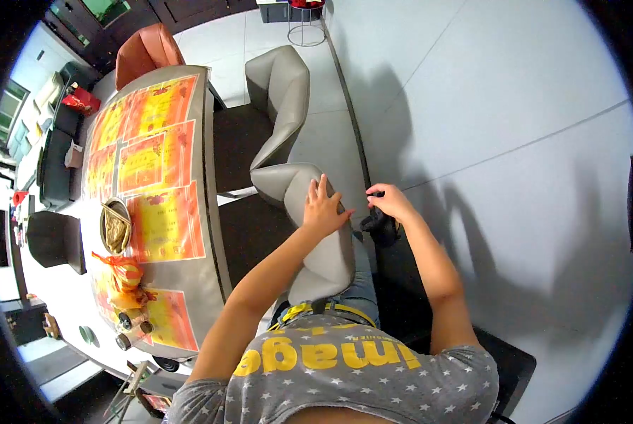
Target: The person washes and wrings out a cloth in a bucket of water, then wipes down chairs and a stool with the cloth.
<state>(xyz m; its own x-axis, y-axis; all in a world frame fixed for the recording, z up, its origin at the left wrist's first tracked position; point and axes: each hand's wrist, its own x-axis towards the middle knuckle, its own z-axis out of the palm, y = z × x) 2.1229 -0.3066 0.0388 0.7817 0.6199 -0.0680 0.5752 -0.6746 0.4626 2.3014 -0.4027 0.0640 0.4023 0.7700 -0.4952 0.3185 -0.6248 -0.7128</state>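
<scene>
Beyond the left edge of the worktop (pixel 182 274) stands a dark chair (pixel 51 239). On the worktop's left portion sits a round bowl (pixel 103 227) with crumpled, brownish contents; just nearer the wearer is a red-and-orange plastic bag (pixel 124 272), and beside that, towards the worktop's near end, lie clear containers (pixel 124 342) with dark lids. Orange-and-yellow printed sheets (pixel 166 218) cover much of the worktop. An orange-brown chair (pixel 147 53) stands at its far end. Along the worktop's right side are two grey chairs with dark seats: a farther chair (pixel 288 85) and a nearer chair (pixel 330 247), backs turned away from the worktop. The left hand (pixel 323 210) lies on the nearer chair's backrest, fingers spread, holding nothing visible. Further right of the worktop, just beside that backrest, a black object (pixel 380 227) hangs from the right hand (pixel 393 203), whose fingers are curled and pinch its upper part; its exact nature cannot be determined. Furthest right from the worktop is a pale wall (pixel 507 106) bearing shadows.
</scene>
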